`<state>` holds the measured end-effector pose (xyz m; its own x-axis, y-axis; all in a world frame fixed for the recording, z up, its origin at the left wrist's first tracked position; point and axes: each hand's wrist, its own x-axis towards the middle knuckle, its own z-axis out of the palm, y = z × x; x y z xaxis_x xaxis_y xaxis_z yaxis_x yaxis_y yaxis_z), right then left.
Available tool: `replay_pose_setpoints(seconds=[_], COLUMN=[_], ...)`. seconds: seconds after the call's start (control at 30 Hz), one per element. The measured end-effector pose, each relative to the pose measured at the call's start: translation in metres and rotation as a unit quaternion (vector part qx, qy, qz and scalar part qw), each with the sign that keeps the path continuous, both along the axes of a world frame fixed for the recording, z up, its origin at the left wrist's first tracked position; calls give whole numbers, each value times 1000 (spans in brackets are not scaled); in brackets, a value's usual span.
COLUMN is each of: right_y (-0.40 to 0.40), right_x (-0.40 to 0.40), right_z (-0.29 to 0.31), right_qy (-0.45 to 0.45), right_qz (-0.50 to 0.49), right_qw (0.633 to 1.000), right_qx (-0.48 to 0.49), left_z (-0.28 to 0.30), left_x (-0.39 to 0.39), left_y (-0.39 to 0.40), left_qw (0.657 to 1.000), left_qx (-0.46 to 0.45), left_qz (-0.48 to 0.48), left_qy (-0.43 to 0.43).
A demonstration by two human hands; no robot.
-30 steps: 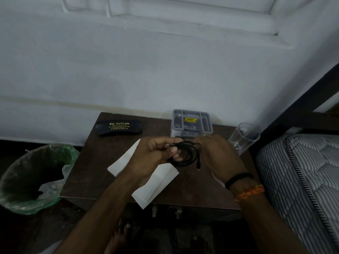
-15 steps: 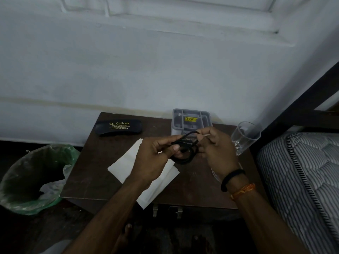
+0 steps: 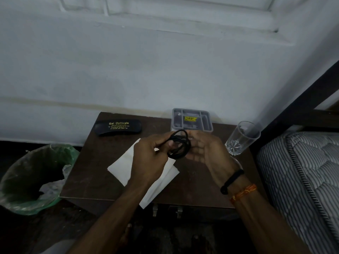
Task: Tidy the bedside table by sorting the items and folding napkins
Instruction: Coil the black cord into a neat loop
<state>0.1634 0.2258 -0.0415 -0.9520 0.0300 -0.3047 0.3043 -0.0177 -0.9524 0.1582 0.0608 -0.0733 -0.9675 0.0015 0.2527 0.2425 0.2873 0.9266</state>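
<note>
1. My left hand point(image 3: 152, 158) sat at the centre of the frame, fingers curled, pinching a coiled black cable point(image 3: 178, 146) between thumb and forefinger.
2. My right hand point(image 3: 205, 151) was just right of it, palm turned toward me, fingers bent around the far side of the coil; its fingertips pinched the cable's end near the top of the loop.
3. The cable hung in the air between both hands, above the bedside table point(image 3: 88, 173), not touching the top.
4. A white napkin point(image 3: 121, 167) lay flat on the table under my left hand and forearm, one corner reaching toward the table's front edge.
5. A black spectacle case point(image 3: 118, 127) printed "Sai Opticals" lay at the back left of the table.
6. A grey plastic organiser tray point(image 3: 209, 123) with compartments and a yellow sticker stood at the back, just beyond my hands.
7. A clear drinking glass point(image 3: 242, 138) stood to the right of the frame's centre, near the table's right edge, beside my right hand but apart from it.
8. A bin lined with a green bag point(image 3: 33, 176) stood on the floor at the left of the frame.
9. A striped mattress point(image 3: 302, 180) filled the lower right.
10. My right wrist carried a black band point(image 3: 232, 181) and an orange thread point(image 3: 244, 192).
</note>
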Motion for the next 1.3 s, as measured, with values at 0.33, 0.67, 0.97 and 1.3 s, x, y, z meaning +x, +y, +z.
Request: replay_pose_setpoints(seconds=[0.33,0.67,0.97,1.3], right_y=[-9,-4,-1,-7], right_x=[7,17,19,18], right_z=[0,1,19,13], right_qy=[53,63,212,369], right_qz=[118,110,142,100], right_qw=[978,941,872,789], right_qx=[163,313,418,481], left_z=[3,3,4,3], left_x=[3,-3,-8,-7], left_y=[-2,-8,-15,-15], left_qw=[983,968,966,956], left_qx=[-157,-225,-241,-275], left_qz=[8,24,27,-49], left_qy=[96,111,90,93])
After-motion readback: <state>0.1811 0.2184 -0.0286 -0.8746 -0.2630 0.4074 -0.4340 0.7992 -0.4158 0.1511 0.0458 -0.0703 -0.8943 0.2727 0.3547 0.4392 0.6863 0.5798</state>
